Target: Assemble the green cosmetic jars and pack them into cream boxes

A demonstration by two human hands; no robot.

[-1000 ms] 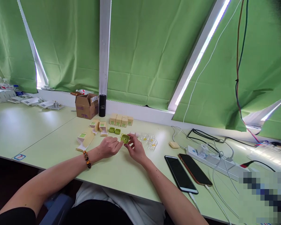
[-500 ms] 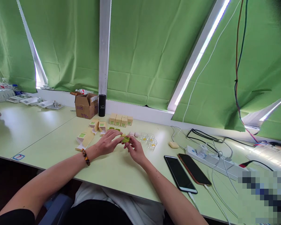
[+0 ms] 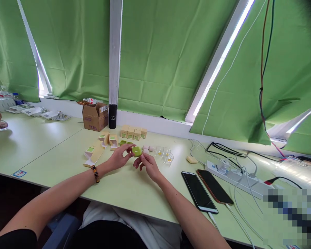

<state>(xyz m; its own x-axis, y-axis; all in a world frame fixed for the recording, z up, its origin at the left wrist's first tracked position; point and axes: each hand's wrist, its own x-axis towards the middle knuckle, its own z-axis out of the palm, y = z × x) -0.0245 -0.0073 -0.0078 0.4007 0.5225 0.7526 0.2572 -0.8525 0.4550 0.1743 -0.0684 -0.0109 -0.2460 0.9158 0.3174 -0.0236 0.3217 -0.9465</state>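
Observation:
A small rounded-square green case (image 3: 137, 151) with a pale mark in its middle is raised above the table. Thumb and fingers of my left hand (image 3: 121, 155) pinch its left side. My right hand (image 3: 150, 166) has thumb and index finger at the lower right edge, the other fingers curled loosely below. Behind the case lie more green pieces (image 3: 123, 142), partly covered by my left hand. Just to the right are pale pink rounded pieces (image 3: 145, 149) and several clear cups (image 3: 167, 152) with yellow centres.
Opened cardboard packs (image 3: 93, 154) lie left of my hands; closed small boxes (image 3: 133, 132) stand behind. A brown carton (image 3: 95, 117) and black bottle (image 3: 112, 116) are farther back. Two phones (image 3: 200, 192), a cream-coloured piece (image 3: 192, 160) and a cabled power strip (image 3: 233, 178) are right.
The green case has been turned, so its broad face with the mark now shows. My right fingers have loosened and dropped a little. At the far left, another person's hand has come farther into view.

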